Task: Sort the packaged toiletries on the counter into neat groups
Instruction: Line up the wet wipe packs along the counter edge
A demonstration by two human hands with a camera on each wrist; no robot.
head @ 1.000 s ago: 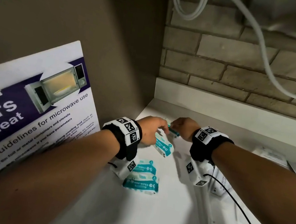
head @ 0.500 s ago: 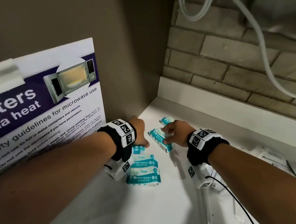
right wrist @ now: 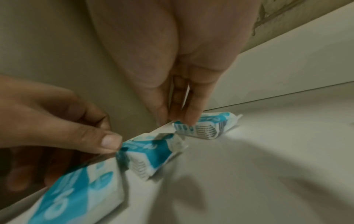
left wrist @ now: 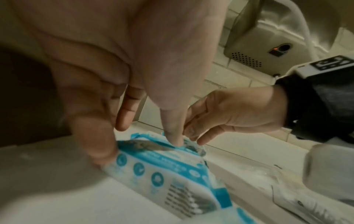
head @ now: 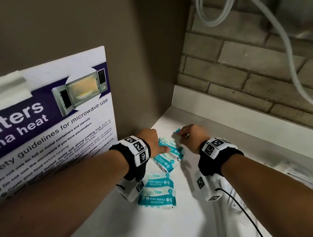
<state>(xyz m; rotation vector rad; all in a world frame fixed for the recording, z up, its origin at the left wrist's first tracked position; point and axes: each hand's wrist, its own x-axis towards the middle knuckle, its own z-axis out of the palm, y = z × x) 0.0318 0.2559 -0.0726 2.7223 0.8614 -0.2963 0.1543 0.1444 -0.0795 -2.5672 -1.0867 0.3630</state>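
Note:
Several teal-and-white mini wipes packs lie in a row on the white counter (head: 185,234) along the left wall. Two front packs (head: 157,198) sit side by side near my left wrist. My left hand (head: 154,142) (left wrist: 138,148) grips a middle pack (head: 171,151) (right wrist: 149,153), thumb at one edge and forefinger pressing on top. My right hand (head: 191,135) (right wrist: 176,119) pinches the near end of the farthest pack (right wrist: 203,127), which lies flat close to the back corner. In the head view only a teal corner (head: 177,130) of that pack shows past the fingers.
A microwave safety poster (head: 39,121) leans on the brown wall at left. Clear-wrapped items (head: 223,219) and white packets (head: 295,173) lie on the counter's right side. A brick wall with white hoses (head: 293,63) and a grey wall unit (left wrist: 268,37) stand behind.
My right hand has left the middle pack and reached back to the farthest pack. My left hand has moved forward from the front packs onto the middle pack.

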